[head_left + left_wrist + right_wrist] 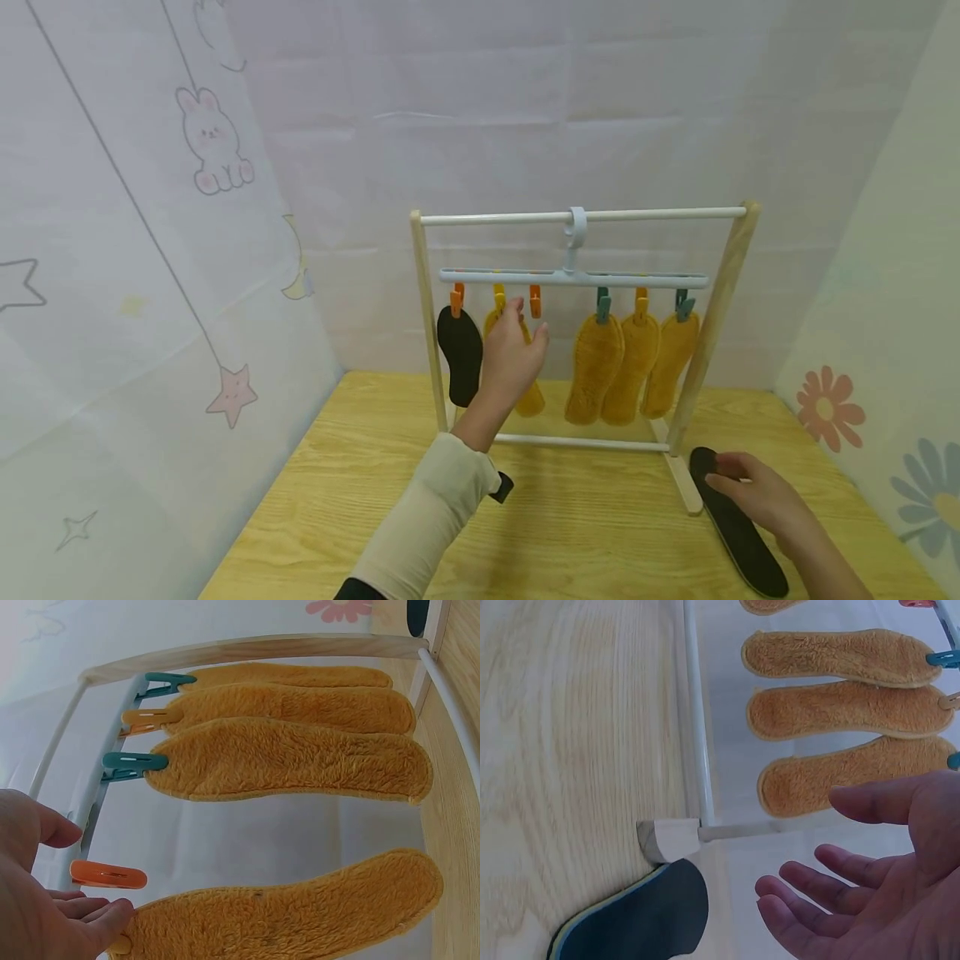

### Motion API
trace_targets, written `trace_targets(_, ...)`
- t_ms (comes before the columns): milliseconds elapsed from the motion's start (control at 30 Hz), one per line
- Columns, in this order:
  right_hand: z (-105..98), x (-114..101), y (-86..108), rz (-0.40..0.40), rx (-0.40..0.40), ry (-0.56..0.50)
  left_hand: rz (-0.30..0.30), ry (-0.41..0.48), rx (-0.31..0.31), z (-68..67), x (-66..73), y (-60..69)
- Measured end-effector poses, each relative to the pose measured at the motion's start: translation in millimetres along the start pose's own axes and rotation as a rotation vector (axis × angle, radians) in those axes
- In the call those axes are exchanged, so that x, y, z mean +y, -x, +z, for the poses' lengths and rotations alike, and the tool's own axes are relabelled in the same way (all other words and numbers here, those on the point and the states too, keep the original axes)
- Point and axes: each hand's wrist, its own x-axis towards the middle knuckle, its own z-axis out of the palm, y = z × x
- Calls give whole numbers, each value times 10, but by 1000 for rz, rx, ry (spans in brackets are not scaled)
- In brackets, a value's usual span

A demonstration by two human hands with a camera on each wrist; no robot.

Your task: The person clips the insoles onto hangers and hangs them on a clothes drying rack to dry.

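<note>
My left hand [512, 354] is raised before the hanger bar, thumb and fingers apart. Between them in the left wrist view is a bare orange clip [109, 874]; the fingertips overlap the top of a yellow fuzzy insole [300, 907], and contact is unclear. That insole hangs from a yellow clip [499, 298], partly hidden by the hand. At the lower right, my right hand [761, 492] is held over a dark insole [738, 533] lying on the table. Its fingers are loosely bent and spread, with nothing held, as the right wrist view shows [870, 885].
A wooden rack [731, 308] carries the pale blue hanger [517, 277]. A dark insole [461, 358] hangs at the left end. Several yellow insoles [596, 367] hang on the right from green and orange clips. The rack's foot [684, 483] lies beside the dark insole on the table.
</note>
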Motion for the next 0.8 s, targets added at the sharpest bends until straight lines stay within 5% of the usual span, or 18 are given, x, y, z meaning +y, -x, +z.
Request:
trace_targets(467, -13, 256, 14, 49, -13, 28, -29, -26, -29, 47, 63, -116)
trace_targets(800, -14, 425, 9, 115, -50, 46, -113, -7, -41, 60, 101, -191)
